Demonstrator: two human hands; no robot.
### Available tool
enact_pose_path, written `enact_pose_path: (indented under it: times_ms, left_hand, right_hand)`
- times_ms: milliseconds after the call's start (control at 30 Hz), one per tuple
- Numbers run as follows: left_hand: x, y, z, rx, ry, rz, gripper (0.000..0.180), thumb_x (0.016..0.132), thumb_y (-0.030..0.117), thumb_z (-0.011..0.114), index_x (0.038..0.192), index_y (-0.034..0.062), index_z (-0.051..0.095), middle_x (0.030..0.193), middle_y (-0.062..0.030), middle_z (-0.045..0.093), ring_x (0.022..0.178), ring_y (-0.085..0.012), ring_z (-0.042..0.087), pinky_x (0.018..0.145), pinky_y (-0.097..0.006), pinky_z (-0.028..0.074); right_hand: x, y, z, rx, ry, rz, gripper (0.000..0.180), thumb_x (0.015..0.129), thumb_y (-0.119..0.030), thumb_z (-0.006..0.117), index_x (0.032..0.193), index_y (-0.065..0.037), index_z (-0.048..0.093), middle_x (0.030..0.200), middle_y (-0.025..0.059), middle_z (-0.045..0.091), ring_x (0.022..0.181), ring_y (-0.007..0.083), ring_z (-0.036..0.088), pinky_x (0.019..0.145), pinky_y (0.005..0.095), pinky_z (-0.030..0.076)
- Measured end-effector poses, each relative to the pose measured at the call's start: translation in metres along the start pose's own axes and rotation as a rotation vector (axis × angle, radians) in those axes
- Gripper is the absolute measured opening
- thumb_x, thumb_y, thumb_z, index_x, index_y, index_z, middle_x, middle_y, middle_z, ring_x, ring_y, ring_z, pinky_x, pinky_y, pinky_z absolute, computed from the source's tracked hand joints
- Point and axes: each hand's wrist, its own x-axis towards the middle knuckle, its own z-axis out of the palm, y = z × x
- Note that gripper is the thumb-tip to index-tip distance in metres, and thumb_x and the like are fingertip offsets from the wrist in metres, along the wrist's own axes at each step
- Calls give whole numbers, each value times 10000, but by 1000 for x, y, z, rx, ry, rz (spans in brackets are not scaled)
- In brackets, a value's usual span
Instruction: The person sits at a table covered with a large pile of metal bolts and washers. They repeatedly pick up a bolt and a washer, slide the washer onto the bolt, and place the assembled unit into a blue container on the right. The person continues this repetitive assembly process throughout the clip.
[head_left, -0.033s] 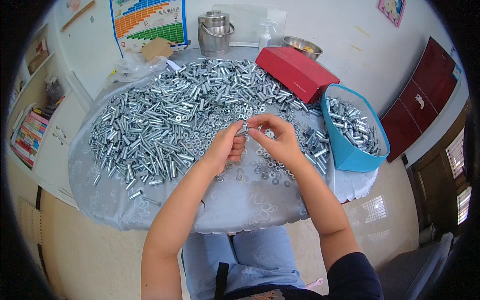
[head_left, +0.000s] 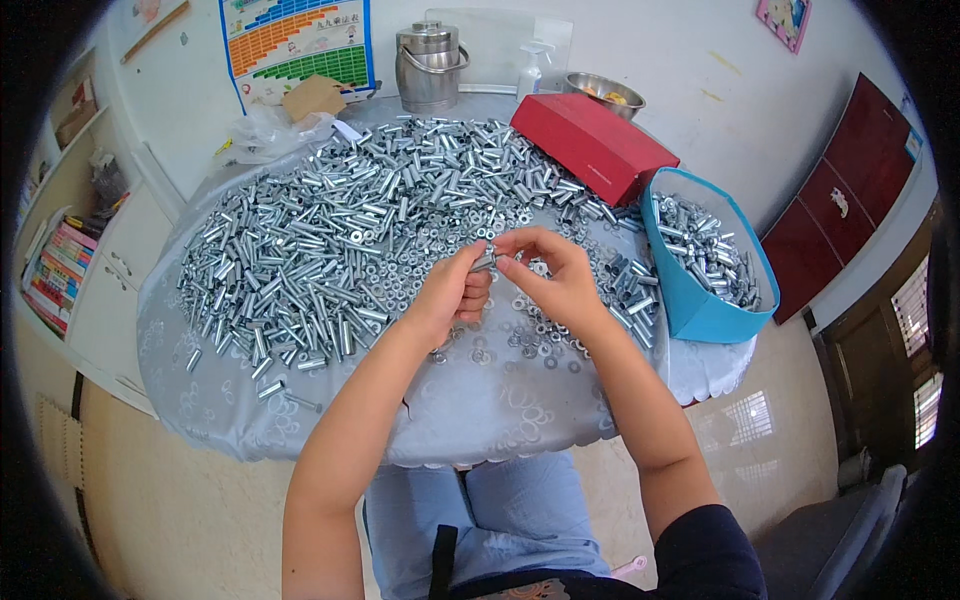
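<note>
My left hand (head_left: pixel 447 292) is closed, its fingers curled in and its thumb and forefinger gripping a small silvery metal sleeve (head_left: pixel 485 262). Against the other end of that sleeve, the thumb and forefinger of my right hand (head_left: pixel 553 278) pinch together. Fingers cover much of the piece, so whether a nut or washer sits on it is hard to see. Both hands are over the near middle of the table, above loose washers and nuts (head_left: pixel 400 285). A broad heap of metal sleeves (head_left: pixel 300 240) spreads to their left and beyond them.
A blue fabric bin (head_left: pixel 705 318) of metal pieces stands at the right, beside a red box (head_left: pixel 595 140). Along the back are a steel pot (head_left: pixel 428 75), a spray bottle (head_left: pixel 530 75) and a metal bowl (head_left: pixel 625 105). A patterned grey cloth (head_left: pixel 230 410) covers the table.
</note>
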Motion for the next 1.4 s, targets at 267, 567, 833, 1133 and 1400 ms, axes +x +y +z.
enact_pose_path:
  times_ms: [267, 567, 833, 1133, 1400]
  left_hand:
    - [3, -1, -3, 15, 5, -19, 455, 870, 431, 408, 534, 177, 235, 483, 74, 196, 410, -60, 173, 394, -233, 171]
    - [1, 1, -4, -84, -65, 4, 460, 889, 421, 368, 522, 187, 218, 483, 70, 177, 405, -64, 166, 389, -232, 168]
    - [6, 2, -14, -180, -48, 59, 455, 897, 390, 363, 517, 178, 232, 485, 61, 186, 399, -65, 187, 379, -229, 192]
    - [8, 0, -15, -189, 43, 89, 454, 897, 384, 371, 518, 171, 239, 476, 59, 181, 393, -67, 190, 374, -230, 193]
    - [7, -2, -12, -158, 75, 103, 454, 893, 391, 375, 518, 177, 233, 476, 63, 177, 390, -62, 187, 371, -228, 190]
  right_hand:
    - [0, -4, -3, -149, -29, -71, 189, 766, -45, 616, 954, -38, 623, 919, 42, 628, 799, 109, 562, 702, 244, 434]
    - [3, -7, -10, 205, -8, 84, 173, 796, -87, 589, 955, -22, 614, 931, 53, 624, 831, 107, 556, 720, 258, 440]
    - [1, 10, -19, -425, -88, 96, 146, 771, -96, 583, 888, -21, 627, 894, 119, 618, 823, 231, 581, 737, 315, 450]
    - [-3, 41, -5, -778, -48, -61, 169, 716, -177, 648, 806, -34, 632, 885, 123, 574, 874, 293, 538, 763, 365, 445]
    - [-1, 51, 2, -825, -91, -64, 211, 712, -203, 667, 830, -35, 619, 930, 117, 549, 882, 294, 514, 780, 360, 434]
